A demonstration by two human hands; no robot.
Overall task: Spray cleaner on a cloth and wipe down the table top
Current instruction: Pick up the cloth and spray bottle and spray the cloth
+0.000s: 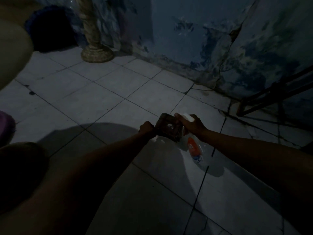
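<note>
White tile floor [108,92], grimy grout lines, very dim light. Using the spray bottle [194,148] as the landmark: it's a clear plastic one with an orange label and white trigger head, held over the tiles at mid-frame, tilted with its base toward the camera. The right hand [192,123] is wrapped round its neck, fingers curled over the trigger head. Just left of the bottle, touching the nozzle end, is the dark folded cloth [169,128], with a small pale wet-looking spot in the middle. The left hand [147,128] has it pinched in a closed fist at the cloth's left edge.

Room to move: beyond the bottle and left of it the tiles are open all the way up to the wall. Right of the bottle and further back, a dark wooden frame [271,95] stands against the peeling blue wall [220,39], pretty near. Far up-left of the bottle there's a carved pedestal leg [94,44] with a round foot on the floor, and a dark blue bundle [50,29] beside it. A rounded tan edge [11,53] pokes in at far left; can't tell what it is.
</note>
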